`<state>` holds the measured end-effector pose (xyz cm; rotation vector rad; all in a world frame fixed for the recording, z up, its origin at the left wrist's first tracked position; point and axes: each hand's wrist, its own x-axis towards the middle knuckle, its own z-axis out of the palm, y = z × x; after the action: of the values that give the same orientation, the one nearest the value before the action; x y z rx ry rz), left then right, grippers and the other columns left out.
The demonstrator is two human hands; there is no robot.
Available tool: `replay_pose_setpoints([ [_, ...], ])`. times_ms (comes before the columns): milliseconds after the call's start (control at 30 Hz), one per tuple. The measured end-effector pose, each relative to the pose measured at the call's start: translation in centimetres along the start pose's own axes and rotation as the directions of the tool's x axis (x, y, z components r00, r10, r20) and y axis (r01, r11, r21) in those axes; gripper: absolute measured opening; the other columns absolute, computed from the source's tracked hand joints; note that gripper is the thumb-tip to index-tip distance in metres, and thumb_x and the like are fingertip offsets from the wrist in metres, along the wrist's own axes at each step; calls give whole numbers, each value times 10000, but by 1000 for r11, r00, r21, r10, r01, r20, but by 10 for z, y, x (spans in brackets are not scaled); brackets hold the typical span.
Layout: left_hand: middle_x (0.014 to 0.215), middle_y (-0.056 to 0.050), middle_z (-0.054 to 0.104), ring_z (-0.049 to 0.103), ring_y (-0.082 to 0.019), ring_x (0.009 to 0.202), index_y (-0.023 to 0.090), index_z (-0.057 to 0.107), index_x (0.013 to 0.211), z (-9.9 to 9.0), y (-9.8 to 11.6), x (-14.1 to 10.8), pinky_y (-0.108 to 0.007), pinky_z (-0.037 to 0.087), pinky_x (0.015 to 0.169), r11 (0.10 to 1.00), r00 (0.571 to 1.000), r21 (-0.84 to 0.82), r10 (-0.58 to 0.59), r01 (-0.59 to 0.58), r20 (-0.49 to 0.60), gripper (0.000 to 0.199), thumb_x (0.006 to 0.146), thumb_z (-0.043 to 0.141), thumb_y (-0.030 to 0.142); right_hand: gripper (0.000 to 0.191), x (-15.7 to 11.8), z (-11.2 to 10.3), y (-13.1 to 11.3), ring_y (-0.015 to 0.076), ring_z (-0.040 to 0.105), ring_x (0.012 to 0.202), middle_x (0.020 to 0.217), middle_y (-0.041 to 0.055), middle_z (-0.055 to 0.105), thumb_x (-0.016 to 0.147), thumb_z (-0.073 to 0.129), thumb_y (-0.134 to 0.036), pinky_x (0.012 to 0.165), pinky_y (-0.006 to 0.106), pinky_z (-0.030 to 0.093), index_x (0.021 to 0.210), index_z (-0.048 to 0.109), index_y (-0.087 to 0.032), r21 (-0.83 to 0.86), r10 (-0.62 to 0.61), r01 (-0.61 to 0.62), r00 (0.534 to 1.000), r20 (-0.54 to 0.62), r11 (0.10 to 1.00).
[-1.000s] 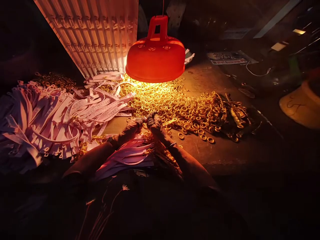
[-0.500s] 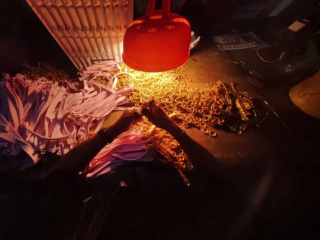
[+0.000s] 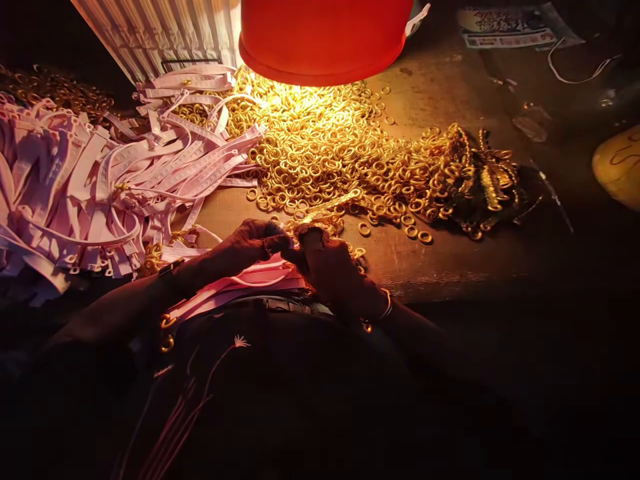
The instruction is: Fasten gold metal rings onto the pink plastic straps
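Note:
My left hand (image 3: 257,241) and my right hand (image 3: 333,267) meet at the fingertips near the table's front edge. Both have bent fingers in a pinch, and dark coverings show on some fingertips. What lies between them is hidden in shadow. Just beyond the fingers a gold braided strap with a ring end (image 3: 330,207) runs up to the right; whether a hand grips it I cannot tell. Below the hands lies a bundle of pink straps (image 3: 250,283), partly covered by my wrists. Two gold rings (image 3: 167,343) hang at its left end.
A red lamp shade (image 3: 323,40) hangs low over a heap of gold rings (image 3: 310,143). Many pink straps (image 3: 100,193) are piled at left. Gold braided pieces (image 3: 487,180) lie at right, near a printed packet (image 3: 510,27). A corrugated panel (image 3: 165,33) stands behind.
The view has tilted down and come closer. My hands are drawn nearer to my body, with my right hand now over the gold braided straps that showed beside the pink bundle.

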<state>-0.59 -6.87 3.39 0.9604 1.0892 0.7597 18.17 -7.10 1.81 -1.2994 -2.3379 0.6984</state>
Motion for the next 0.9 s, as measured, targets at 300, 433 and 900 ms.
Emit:
replay_pose_setpoints([
  [300, 537, 22, 548, 381, -44, 468, 119, 654, 666, 1, -6, -3, -190, 271, 440, 994, 998, -90, 63, -63, 3, 334, 655, 817, 410, 260, 12, 2, 1, 98, 442, 611, 737, -7, 525, 908, 494, -445, 546, 223, 332, 886, 396, -205, 401, 23, -99, 981, 190, 911],
  [433, 521, 38, 476, 350, -39, 465, 122, 596, 638, -3, -19, 5, -189, 261, 444, 988, 998, -154, 27, -17, 61, 403, 687, 793, 469, 193, 18, -6, -2, 90, 404, 599, 729, -12, 508, 895, 522, -339, 544, 224, 304, 883, 392, -197, 284, 33, -124, 952, 304, 951],
  [900, 538, 15, 491, 424, -84, 506, 147, 596, 641, -36, 22, -4, -217, 320, 494, 841, 998, 538, 34, -55, 50, 363, 702, 689, 493, 303, 34, -24, 10, 60, 260, 561, 629, -55, 397, 935, 539, -430, 545, 237, 199, 816, 458, -164, 160, -151, 100, 923, 353, 982],
])
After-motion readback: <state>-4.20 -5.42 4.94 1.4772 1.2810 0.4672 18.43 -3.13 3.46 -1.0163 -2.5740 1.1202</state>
